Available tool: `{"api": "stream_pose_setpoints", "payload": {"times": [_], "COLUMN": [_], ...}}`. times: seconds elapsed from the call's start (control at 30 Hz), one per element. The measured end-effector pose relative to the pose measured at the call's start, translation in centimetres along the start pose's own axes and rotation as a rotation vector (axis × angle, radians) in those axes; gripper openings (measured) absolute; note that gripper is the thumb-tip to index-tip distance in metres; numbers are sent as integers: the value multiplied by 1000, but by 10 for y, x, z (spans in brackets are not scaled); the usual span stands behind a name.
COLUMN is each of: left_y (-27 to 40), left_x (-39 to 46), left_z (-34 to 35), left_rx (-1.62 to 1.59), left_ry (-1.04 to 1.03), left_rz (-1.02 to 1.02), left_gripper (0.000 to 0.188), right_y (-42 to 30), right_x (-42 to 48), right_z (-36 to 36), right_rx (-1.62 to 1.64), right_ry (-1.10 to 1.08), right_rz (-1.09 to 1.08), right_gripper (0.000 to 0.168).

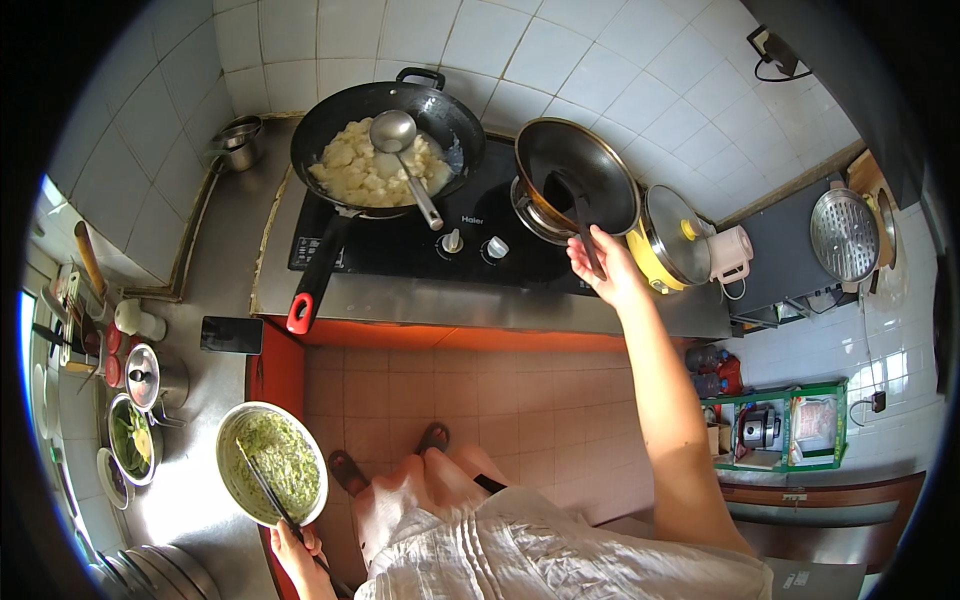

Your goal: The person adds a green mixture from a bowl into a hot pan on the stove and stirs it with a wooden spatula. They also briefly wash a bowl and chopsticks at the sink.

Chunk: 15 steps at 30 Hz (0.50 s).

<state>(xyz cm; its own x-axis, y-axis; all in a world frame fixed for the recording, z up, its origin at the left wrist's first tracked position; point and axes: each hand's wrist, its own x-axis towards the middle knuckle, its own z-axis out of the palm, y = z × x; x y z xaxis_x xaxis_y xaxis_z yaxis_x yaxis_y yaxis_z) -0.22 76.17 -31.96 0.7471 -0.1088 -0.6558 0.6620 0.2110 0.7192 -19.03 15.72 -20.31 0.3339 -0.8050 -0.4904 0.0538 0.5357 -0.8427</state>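
Note:
My right hand (609, 271) grips the handle of a dark spatula (582, 206). Its blade rests inside a black frying pan (611, 169), which sits tilted on the right burner. At the lower left, my left hand (296, 559) is closed around black chopsticks (262, 480), at the near rim of a pale bowl (223, 469). The chopsticks lie across a chopped green and whitish mixture (281, 450) in that bowl. Whether the left fingers also hold the rim cannot be told. On the left burner, a black wok (307, 142) contains white lumps in liquid (349, 169) and a metal ladle (394, 133).
The wok's red-tipped handle (311, 289) juts past the stove's front edge. Beside the pan stand a yellow electric pot (649, 255) and a pink appliance (731, 255). A phone (232, 335), a lidded pot (172, 379) and a bowl of green leaves (135, 442) occupy the left counter.

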Motion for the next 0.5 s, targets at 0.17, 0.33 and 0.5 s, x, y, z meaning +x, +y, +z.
{"api": "stream_pose_setpoints", "payload": {"times": [0.17, 0.33, 0.5], "left_y": [-2, 11, 20], "left_x": [3, 1, 24], "left_z": [16, 30, 19], "left_rx": [43, 97, 123], "left_ry": [6, 23, 83], "left_rz": [9, 29, -4], "left_gripper": [10, 12, 15], "right_y": [28, 66, 11], "right_x": [-37, -85, -85], "right_z": [-6, -32, -67], "right_rx": [223, -233, -1384], "right_ry": [-9, 526, 667], "right_rz": [-71, -680, -865], "right_gripper": [54, 25, 48]}}
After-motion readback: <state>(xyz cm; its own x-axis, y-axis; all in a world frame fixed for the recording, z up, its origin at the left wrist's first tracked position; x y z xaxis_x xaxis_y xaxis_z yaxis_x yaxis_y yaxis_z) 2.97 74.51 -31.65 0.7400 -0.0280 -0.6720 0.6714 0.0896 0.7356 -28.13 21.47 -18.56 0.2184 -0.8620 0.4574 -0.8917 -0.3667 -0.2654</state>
